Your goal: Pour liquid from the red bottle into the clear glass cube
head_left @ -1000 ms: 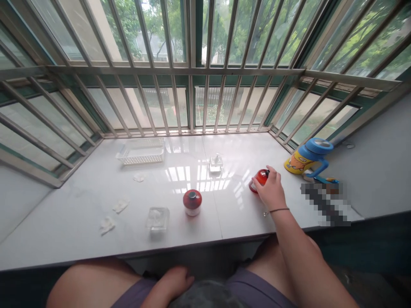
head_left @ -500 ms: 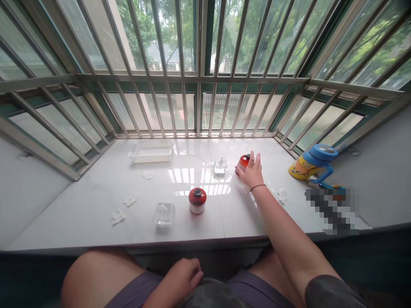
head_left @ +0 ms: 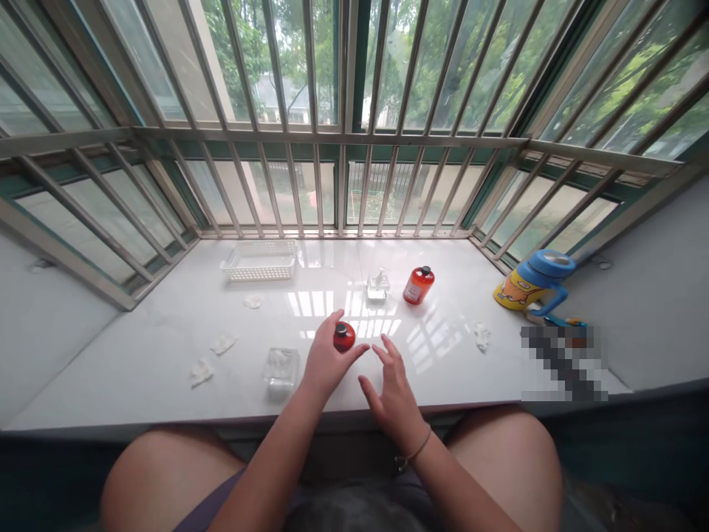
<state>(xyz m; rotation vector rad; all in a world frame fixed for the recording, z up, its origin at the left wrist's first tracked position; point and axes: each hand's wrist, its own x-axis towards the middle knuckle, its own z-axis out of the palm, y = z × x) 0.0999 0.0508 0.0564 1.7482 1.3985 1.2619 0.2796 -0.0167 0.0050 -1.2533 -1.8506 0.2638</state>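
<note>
My left hand [head_left: 326, 360] cups a small red jar [head_left: 344, 336] near the front of the white sill, and its lower part is hidden by my fingers. My right hand [head_left: 392, 390], with a thin bracelet at the wrist, is open and holds nothing, its fingertips a little to the right of the jar. Farther back stands an orange-red bottle [head_left: 418, 285] with a dark cap, untouched. A small glass dispenser [head_left: 377, 285] is just left of the bottle. A square glass dish [head_left: 281, 373] sits beside my left hand.
A white plastic basket [head_left: 258, 262] stands at the back left of the sill. Several crumpled white tissue scraps [head_left: 223, 343] lie about. A yellow and blue cup [head_left: 530, 282] stands at the right, beside a pixelated patch [head_left: 562, 362]. Metal window bars [head_left: 343, 137] run behind.
My right hand has left the orange-red bottle and come back toward me. My left hand has risen from my lap onto the red jar. The bottle stays upright in place.
</note>
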